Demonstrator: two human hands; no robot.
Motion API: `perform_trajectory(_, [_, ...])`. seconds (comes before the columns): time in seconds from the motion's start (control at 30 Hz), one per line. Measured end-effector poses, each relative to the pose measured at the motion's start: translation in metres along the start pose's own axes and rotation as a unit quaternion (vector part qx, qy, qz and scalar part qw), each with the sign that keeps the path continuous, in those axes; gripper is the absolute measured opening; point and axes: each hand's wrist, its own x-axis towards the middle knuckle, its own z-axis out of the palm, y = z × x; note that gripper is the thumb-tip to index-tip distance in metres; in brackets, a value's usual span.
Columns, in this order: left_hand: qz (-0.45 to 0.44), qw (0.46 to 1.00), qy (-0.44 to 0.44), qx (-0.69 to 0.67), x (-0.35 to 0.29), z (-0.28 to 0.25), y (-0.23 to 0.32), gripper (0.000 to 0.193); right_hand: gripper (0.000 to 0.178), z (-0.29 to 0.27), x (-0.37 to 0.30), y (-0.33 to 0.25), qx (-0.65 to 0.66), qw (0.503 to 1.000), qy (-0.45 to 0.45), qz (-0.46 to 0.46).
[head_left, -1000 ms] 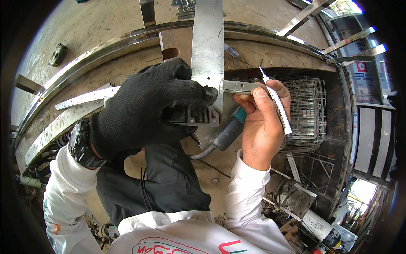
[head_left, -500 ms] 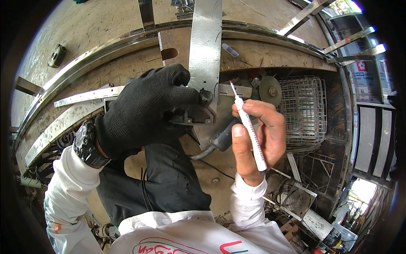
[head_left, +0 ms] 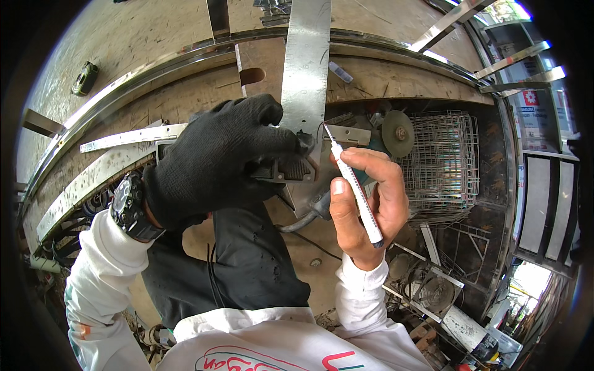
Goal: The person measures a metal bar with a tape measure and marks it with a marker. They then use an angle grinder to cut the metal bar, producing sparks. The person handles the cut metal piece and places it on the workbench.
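Note:
My left hand point(head_left: 213, 154), in a black knitted glove, is closed at the near end of a wide flat metal strip point(head_left: 305, 68). Its fingers wrap a dark grey ribbed block point(head_left: 296, 170) lying across that end; most of the block is hidden under the glove. The thumb and index finger press by the strip's left edge. In my bare right hand point(head_left: 374, 207) is a slim white marker pen point(head_left: 356, 188), slanted with its thin tip up and to the left. That tip is at the strip's right edge; whether it touches I cannot tell.
An angle grinder point(head_left: 322, 204) with a round disc point(head_left: 397, 133) lies right of the strip, beside a wire basket point(head_left: 439, 164). Curved metal bars point(head_left: 93, 176) are at the left. A tape measure point(head_left: 85, 78) rests far left. Metal frame rails point(head_left: 154, 71) cross the back.
My right hand has moved left, bringing the pen's tip from beside the strip to its right edge. The strip and my left hand have shifted slightly right in the picture.

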Motion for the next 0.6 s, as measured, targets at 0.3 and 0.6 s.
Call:
perform_trajectory(0.3, [-0.031, 0.999, -0.022, 0.011, 0.001, -0.002, 0.004, 0.050, 0.031, -0.005, 0.000, -0.005, -0.023, 0.999, -0.023, -0.004])
perform_trajectory(0.6, [-0.028, 0.999, -0.019, 0.013, 0.000, -0.002, 0.003, 0.044, 0.027, -0.012, -0.003, -0.010, -0.020, 0.999, -0.029, 0.004])
